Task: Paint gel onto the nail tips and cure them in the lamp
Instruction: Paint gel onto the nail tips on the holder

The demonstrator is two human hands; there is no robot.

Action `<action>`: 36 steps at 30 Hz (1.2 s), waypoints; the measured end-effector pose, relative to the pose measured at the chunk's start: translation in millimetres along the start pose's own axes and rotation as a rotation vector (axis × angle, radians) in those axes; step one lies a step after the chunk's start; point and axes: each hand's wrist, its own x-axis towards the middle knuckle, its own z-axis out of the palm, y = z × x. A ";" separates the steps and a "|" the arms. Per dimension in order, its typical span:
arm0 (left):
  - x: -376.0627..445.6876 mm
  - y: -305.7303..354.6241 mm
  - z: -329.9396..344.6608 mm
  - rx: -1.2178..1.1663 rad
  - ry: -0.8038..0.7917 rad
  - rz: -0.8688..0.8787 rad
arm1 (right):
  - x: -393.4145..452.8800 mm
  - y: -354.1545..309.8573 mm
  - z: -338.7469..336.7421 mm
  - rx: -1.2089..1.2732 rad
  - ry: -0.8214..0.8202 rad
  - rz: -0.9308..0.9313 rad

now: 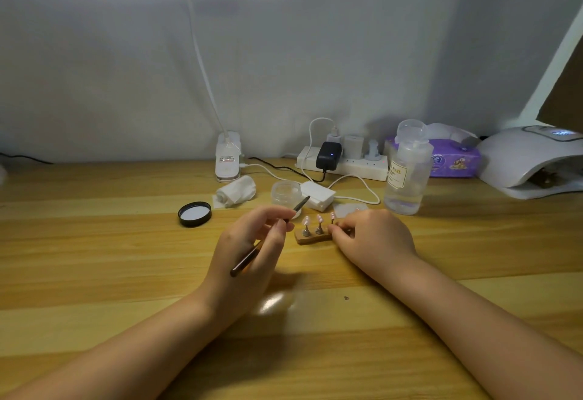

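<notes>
Left hand (pixel 252 242) curled round a dark brush (pixel 268 238), bristle end raised toward a small clear jar (pixel 285 193). Right hand (pixel 372 238) pinching the right end of the wooden holder (pixel 312 238) — three pink nail tips (pixel 319 219) upright on pegs (a fourth possibly hidden). Curing lamp (pixel 523 160) far right on the table (pixel 94 257), well apart.

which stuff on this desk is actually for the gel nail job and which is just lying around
For the job:
- brush, held by the left hand
- nail tips on the wooden stand, which the right hand touches
- open gel jar and its black lid
- curing lamp

Lying about:
- power strip
- tissue pack
- clear bottle
- crumpled wipe
</notes>
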 end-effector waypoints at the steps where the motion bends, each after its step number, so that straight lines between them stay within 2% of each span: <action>1: -0.3 0.7 0.1 0.008 -0.010 0.012 | 0.5 0.3 0.3 0.012 -0.015 -0.005; 7: -0.9 1.2 0.7 0.066 -0.057 0.079 | -0.9 -2.6 2.9 0.094 -0.052 -0.057; 15: -0.9 -0.9 1.1 0.038 -0.084 0.106 | -3.0 -5.1 4.9 0.154 0.010 -0.049; 25: -0.8 -1.4 1.0 0.046 -0.084 0.118 | -0.9 -5.9 1.5 0.113 -0.030 -0.072; 29: -1.3 -1.2 1.6 0.038 -0.080 0.107 | -4.6 -8.6 2.6 0.099 0.003 -0.116; 36: -1.6 -2.8 0.6 0.020 -0.041 0.113 | -9.9 -11.0 2.4 0.249 0.152 -0.103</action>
